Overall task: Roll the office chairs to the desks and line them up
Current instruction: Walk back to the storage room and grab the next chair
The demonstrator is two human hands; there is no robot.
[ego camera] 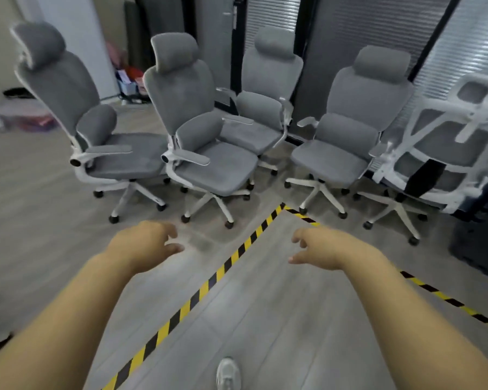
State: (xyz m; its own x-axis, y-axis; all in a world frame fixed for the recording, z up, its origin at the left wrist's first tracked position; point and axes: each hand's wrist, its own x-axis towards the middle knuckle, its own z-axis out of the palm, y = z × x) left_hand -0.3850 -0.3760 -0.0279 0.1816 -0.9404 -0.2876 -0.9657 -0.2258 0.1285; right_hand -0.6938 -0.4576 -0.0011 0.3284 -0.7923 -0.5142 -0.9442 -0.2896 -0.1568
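Observation:
Several grey office chairs with white frames and wheeled bases stand clustered ahead of me. One chair (68,88) is at the far left, a second (186,102) beside it, a third (268,77) behind near the wall, and another (358,108) to the right. At the far right, a chair (448,147) shows its mesh back. My left hand (144,243) and my right hand (324,249) reach forward over the floor, fingers apart, holding nothing. Both are short of the chairs and touch none. No desk is visible.
Yellow-and-black hazard tape (237,254) forms a corner on the grey floor between my hands. Boxes and clutter (127,80) sit by the back wall; a clear bin (23,116) at far left. Window blinds (457,52) at right. My shoe (228,372) is at the bottom.

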